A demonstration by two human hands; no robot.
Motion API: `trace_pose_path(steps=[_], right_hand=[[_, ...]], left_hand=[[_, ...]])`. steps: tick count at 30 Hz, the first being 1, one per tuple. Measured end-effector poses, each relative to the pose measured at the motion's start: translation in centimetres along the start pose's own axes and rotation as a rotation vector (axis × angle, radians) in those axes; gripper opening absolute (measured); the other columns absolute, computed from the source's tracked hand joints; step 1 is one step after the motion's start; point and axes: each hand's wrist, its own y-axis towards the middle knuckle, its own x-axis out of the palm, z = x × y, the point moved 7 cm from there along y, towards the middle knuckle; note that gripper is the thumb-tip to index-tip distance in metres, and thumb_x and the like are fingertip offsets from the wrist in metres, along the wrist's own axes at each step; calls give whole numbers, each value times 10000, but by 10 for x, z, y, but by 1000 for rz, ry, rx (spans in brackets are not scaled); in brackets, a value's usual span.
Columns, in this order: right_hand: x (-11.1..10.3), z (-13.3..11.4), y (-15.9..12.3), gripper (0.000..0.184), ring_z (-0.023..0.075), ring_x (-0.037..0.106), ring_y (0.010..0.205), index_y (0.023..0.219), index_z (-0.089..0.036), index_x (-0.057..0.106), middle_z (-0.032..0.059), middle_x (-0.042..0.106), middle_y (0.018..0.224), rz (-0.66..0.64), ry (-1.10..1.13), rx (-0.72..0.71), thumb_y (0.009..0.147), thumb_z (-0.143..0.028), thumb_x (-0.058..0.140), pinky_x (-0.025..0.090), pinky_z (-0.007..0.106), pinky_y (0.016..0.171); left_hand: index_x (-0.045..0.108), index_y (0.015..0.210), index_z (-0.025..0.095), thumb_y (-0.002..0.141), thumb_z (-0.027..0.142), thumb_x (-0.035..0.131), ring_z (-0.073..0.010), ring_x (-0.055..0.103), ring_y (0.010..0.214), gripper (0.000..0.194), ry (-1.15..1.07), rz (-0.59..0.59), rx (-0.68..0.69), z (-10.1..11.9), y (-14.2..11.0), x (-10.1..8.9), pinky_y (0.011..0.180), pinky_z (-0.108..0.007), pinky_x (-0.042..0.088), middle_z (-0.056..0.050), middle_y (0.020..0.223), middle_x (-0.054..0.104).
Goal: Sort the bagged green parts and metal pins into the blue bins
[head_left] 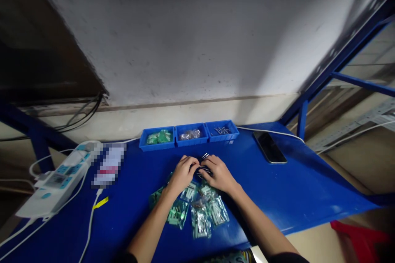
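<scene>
Close together above the blue tabletop, my two hands meet over a small dark cluster of thin shiny metal pins (205, 169). The fingers of my right hand (218, 173) curl around the pins, some of which stick out past its fingertips. My left hand (184, 171) is closed, thumb and fingertips pinched at the left side of the cluster; what lies between them is too small to make out. Under and in front of my hands lie several clear plastic packets (201, 218) with pale, stick-like parts inside, some tinted green.
Three blue bins stand along the wall: a left bin (157, 146) with green packets, a middle bin (191, 141) with clear packets, a right bin (224, 137) with loose metal pins. A phone (270, 147) lies right; a power strip (58, 183) and white cable (90, 228) lie left.
</scene>
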Motion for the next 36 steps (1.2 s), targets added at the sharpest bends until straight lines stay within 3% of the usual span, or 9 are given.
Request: trace_pose_path(steps=[6, 12, 19, 21, 24, 26, 28, 32, 36], right_hand=[[3, -3, 5, 194, 183, 537, 798, 882, -194, 592, 65, 607, 840, 43, 9, 10, 929, -282, 426, 393, 314, 713], [1, 2, 2, 197, 186, 538, 803, 879, -194, 581, 60, 606, 850, 59, 29, 53, 929, -312, 432, 404, 320, 727], [-10, -7, 4, 220, 189, 520, 761, 813, -193, 578, 62, 598, 806, 51, -5, 2, 929, -274, 409, 398, 331, 698], [-28, -8, 6, 207, 190, 526, 768, 813, -195, 571, 66, 598, 811, 139, 15, 1, 924, -251, 405, 407, 335, 707], [-71, 3, 11, 168, 196, 546, 795, 868, -201, 554, 74, 597, 842, 426, 18, 55, 915, -239, 398, 426, 344, 731], [-98, 18, 14, 164, 206, 550, 792, 885, -197, 549, 78, 595, 824, 630, -85, 164, 913, -261, 401, 422, 356, 737], [-110, 38, 19, 177, 228, 552, 806, 935, -178, 557, 90, 607, 820, 696, -239, 322, 903, -303, 437, 404, 376, 747], [-86, 69, 19, 349, 269, 555, 848, 1139, -150, 512, 124, 625, 933, 493, -345, 486, 870, -371, 492, 396, 383, 716], [-37, 55, 0, 279, 234, 558, 829, 1077, -166, 546, 95, 618, 875, 305, -140, 358, 909, -356, 430, 415, 345, 722]], left_hand=[[573, 972, 206, 877, 257, 489, -152, 596, 798, 137, -102, 112, -63, -7, -3, -11, 750, -273, 468, -29, 854, 613], [588, 806, 200, 887, 235, 462, -172, 566, 824, 154, -22, 135, 2, 3, -2, -13, 766, -289, 449, -29, 794, 632], [579, 741, 205, 924, 282, 388, -153, 588, 674, 276, -4, 54, -94, -2, -2, -7, 656, -252, 429, -2, 662, 612], [596, 792, 217, 927, 298, 386, -150, 608, 692, 262, -16, -19, -106, -2, -4, -5, 647, -241, 430, 0, 716, 643], [619, 898, 243, 899, 279, 448, -161, 626, 790, 174, 45, -148, -81, -2, -7, 1, 678, -239, 435, -7, 884, 669], [621, 942, 260, 867, 265, 503, -161, 623, 760, 140, 128, -221, -75, -4, -9, 6, 655, -241, 428, -6, 918, 658], [616, 926, 267, 845, 255, 532, -158, 611, 720, 117, 200, -260, -81, -7, -10, 9, 619, -239, 412, 0, 887, 643], [577, 819, 242, 876, 223, 464, -156, 594, 745, 128, 216, -244, -74, -8, -11, 9, 641, -239, 404, -1, 854, 613], [542, 817, 211, 914, 225, 375, -165, 588, 803, 194, 101, -162, -105, -18, -7, 4, 727, -255, 418, -26, 853, 607]])
